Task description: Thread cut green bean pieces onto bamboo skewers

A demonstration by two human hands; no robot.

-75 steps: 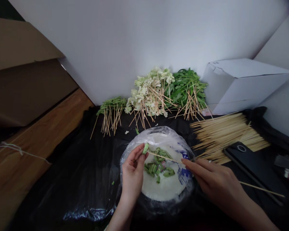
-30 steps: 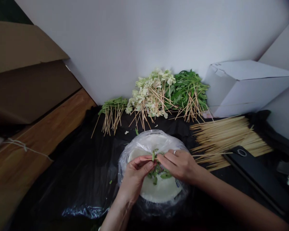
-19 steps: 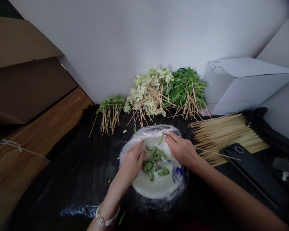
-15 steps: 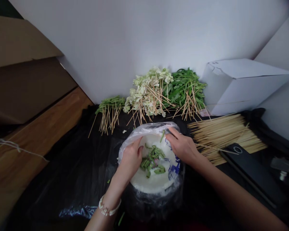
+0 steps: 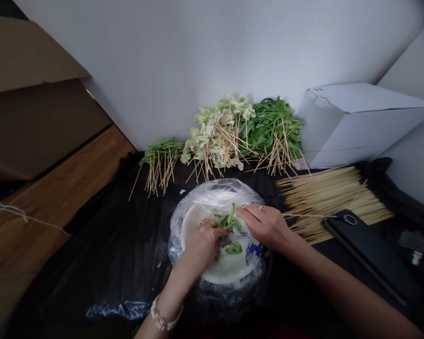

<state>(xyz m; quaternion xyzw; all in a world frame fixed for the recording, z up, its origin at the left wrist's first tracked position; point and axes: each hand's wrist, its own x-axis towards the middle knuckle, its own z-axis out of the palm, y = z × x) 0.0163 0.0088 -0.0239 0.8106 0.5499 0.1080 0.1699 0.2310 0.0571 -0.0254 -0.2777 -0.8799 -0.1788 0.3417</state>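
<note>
A white bowl (image 5: pixel 229 275) lined with clear plastic holds cut green bean pieces (image 5: pixel 234 248). My left hand (image 5: pixel 205 242) reaches into the bowl, its fingers bent down among the pieces; what its fingertips grip, if anything, is hidden. My right hand (image 5: pixel 265 225) is over the bowl's right side, fingers closed on a thin wooden skewer that sticks out behind the hand to the right. By the right fingertips a green bean piece (image 5: pixel 232 214) stands upright, apparently on the skewer.
Behind the bowl lie skewered green beans (image 5: pixel 162 151), pale cabbage (image 5: pixel 212 129) and leafy greens (image 5: pixel 272 117). Loose skewers (image 5: pixel 328 197), a black phone (image 5: pixel 371 256) and a white box (image 5: pixel 360 113) are at the right. A cardboard box (image 5: pixel 38 122) stands at the left.
My left hand has moved right and down into the bean pieces. My right hand has shifted slightly down and left with the skewer. The plastic rim now shows at the back.
</note>
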